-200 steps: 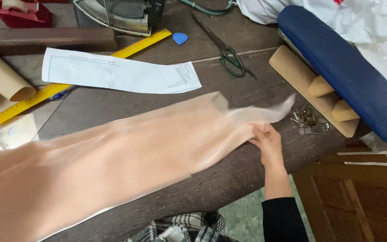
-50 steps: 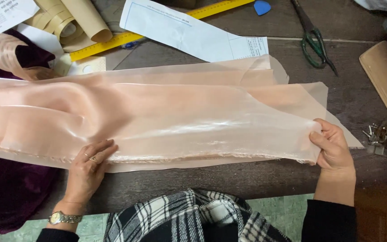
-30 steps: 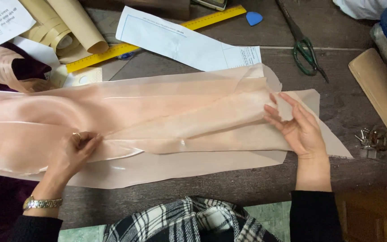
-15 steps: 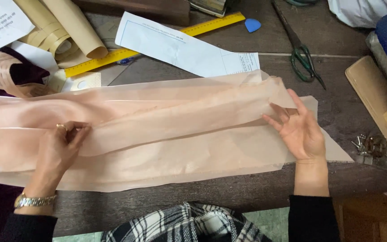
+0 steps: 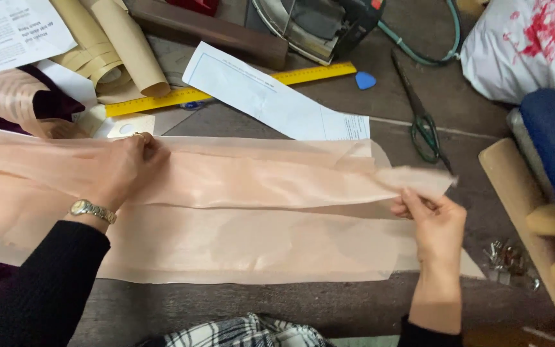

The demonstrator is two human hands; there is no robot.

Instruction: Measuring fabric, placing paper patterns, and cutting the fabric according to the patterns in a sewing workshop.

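Two hands grip a long sheer peach fabric strip (image 5: pixel 226 205) on the dark wooden table (image 5: pixel 470 148). Left hand (image 5: pixel 126 168) pinches its far edge; right hand (image 5: pixel 435 222) pinches the right end, lifted.

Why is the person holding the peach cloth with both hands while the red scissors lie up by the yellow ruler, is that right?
Not quite: the scissors have green handles, not red, as the head view shows. Both the left hand and right hand do hold the peach cloth, near the yellow ruler.
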